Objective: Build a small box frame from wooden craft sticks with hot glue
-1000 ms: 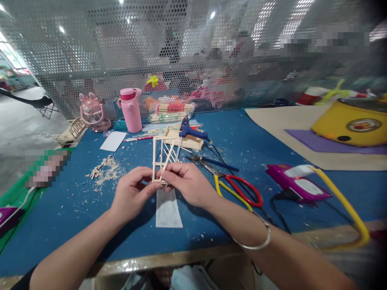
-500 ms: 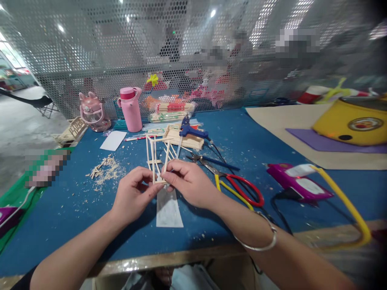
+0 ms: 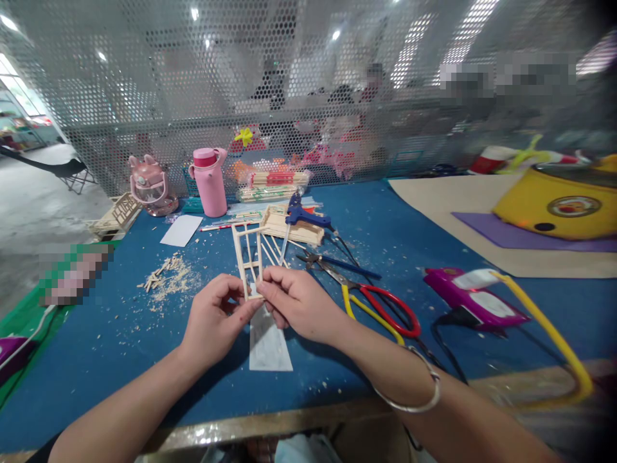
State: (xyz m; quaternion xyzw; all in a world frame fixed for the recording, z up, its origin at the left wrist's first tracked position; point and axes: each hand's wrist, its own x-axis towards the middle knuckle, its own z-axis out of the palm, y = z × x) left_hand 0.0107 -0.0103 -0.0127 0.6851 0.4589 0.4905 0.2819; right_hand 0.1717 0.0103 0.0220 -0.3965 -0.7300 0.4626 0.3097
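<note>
Between my two hands is a small frame of thin wooden sticks (image 3: 240,252), held upright above the blue table. My left hand (image 3: 215,316) pinches its lower left corner between thumb and fingers. On the lower right, my right hand (image 3: 301,299) grips it with thumb and forefinger; the fingertips hide part of that corner. Under the hands lies a pale paper strip (image 3: 270,347). Just behind the frame are a shallow wooden stick tray (image 3: 308,234) and a blue glue gun (image 3: 306,215) resting on it.
Pliers (image 3: 332,265) and red-handled scissors (image 3: 393,308) lie right of my hands. Wood scraps (image 3: 171,276) are scattered left. A pink bottle (image 3: 211,186) stands at the back. Farther right are a purple device (image 3: 475,299) with a yellow bar and a yellow pot (image 3: 554,199).
The stick frame has turned and tilted in my fingers, so its side bars now show closer together. Both hands keep their hold at nearly the same place.
</note>
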